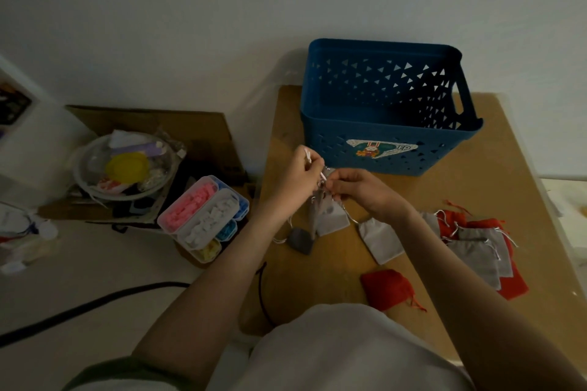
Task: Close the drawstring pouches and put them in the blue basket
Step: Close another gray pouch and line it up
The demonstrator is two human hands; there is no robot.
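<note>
I hold a grey drawstring pouch (330, 216) up above the brown table (508, 168), just in front of the blue basket (381, 149). My left hand (297, 174) pinches its white drawstring. My right hand (359, 189) grips the pouch's gathered top. The pouch body hangs below my hands. A dark grey pouch (300, 240) lies under it, a light grey pouch (379, 238) to its right. A red pouch (386, 289) lies near me. A heap of grey and red pouches (476, 251) sits at the right. The basket's inside looks bare.
Left of the table, on the floor, stand a clear box of pink, white, blue and yellow pieces (206, 216) and a bowl of odds and ends (124, 165) on cardboard. A black cable (95, 301) runs across the floor. A white wall stands behind the basket.
</note>
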